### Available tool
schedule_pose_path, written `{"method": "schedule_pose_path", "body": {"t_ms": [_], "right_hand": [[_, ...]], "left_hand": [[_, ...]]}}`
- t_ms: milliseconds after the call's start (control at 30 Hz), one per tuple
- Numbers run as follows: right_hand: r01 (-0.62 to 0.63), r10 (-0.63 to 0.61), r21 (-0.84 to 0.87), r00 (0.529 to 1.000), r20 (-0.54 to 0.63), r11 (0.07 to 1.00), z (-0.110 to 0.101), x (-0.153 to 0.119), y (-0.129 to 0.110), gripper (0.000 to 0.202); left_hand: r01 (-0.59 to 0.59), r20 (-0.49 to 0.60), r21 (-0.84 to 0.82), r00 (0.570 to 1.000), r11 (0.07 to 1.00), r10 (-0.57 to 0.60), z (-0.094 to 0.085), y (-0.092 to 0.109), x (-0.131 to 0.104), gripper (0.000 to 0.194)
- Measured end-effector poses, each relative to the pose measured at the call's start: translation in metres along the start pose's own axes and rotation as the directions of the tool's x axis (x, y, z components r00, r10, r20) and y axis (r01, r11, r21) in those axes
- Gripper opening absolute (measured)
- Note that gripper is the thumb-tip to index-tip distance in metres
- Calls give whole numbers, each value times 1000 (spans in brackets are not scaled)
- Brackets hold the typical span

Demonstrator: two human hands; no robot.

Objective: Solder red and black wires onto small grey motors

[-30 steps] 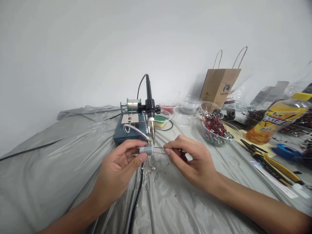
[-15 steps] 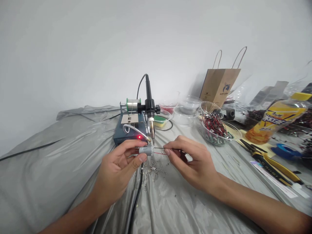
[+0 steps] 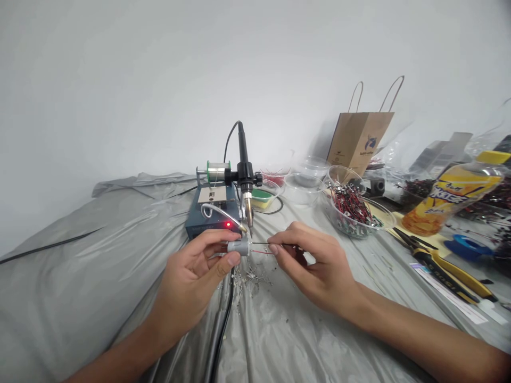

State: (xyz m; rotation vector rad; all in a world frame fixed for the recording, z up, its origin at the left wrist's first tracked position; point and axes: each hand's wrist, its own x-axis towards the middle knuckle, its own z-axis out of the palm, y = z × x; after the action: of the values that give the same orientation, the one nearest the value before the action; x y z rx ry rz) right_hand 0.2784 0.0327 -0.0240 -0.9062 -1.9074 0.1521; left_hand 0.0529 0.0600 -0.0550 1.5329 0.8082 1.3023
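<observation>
Between the thumb and fingers of my left hand (image 3: pixel 195 271) is a small grey cylinder (image 3: pixel 238 247), lying sideways. A black wire (image 3: pixel 260 243) and a red wire (image 3: pixel 261 251) run from its right end to my right hand (image 3: pixel 315 260), whose thumb and forefinger pinch the black one. The red wire passes behind those fingers, so I cannot tell whether it is gripped too. Just above the cylinder's right end, the tip of an upright soldering iron (image 3: pixel 249 210) points down, held in a clamp. A bent metal solder guide (image 3: pixel 229 216) ends beside that tip.
Behind the hands stands a blue soldering station (image 3: pixel 194 215) with a solder spool (image 3: pixel 218 169). Solder scraps (image 3: pixel 251 275) litter the grey sheet. To the right are a bowl of wired parts (image 3: pixel 353 213), a paper bag (image 3: pixel 355 141), a tilted bottle (image 3: pixel 451 199) and yellow-black pliers (image 3: pixel 447 271).
</observation>
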Motion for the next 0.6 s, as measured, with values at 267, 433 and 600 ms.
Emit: {"method": "schedule_pose_path", "body": {"t_ms": [267,433,600], "right_hand": [[-23,23,19,1000,-9,1000,0,1,0,11],[-37,37,37,999,-18,999,1,0,-2,11],[-13,11,77,1000,28,997,-4,5,-3,10]], "left_hand": [[18,15,31,1000,999,-18,-3,1,-2,20],[-2,14,28,1000,1000,1,-1,1,-2,17],[-34,62,67,998,997,30,-4,2,-4,19]]}}
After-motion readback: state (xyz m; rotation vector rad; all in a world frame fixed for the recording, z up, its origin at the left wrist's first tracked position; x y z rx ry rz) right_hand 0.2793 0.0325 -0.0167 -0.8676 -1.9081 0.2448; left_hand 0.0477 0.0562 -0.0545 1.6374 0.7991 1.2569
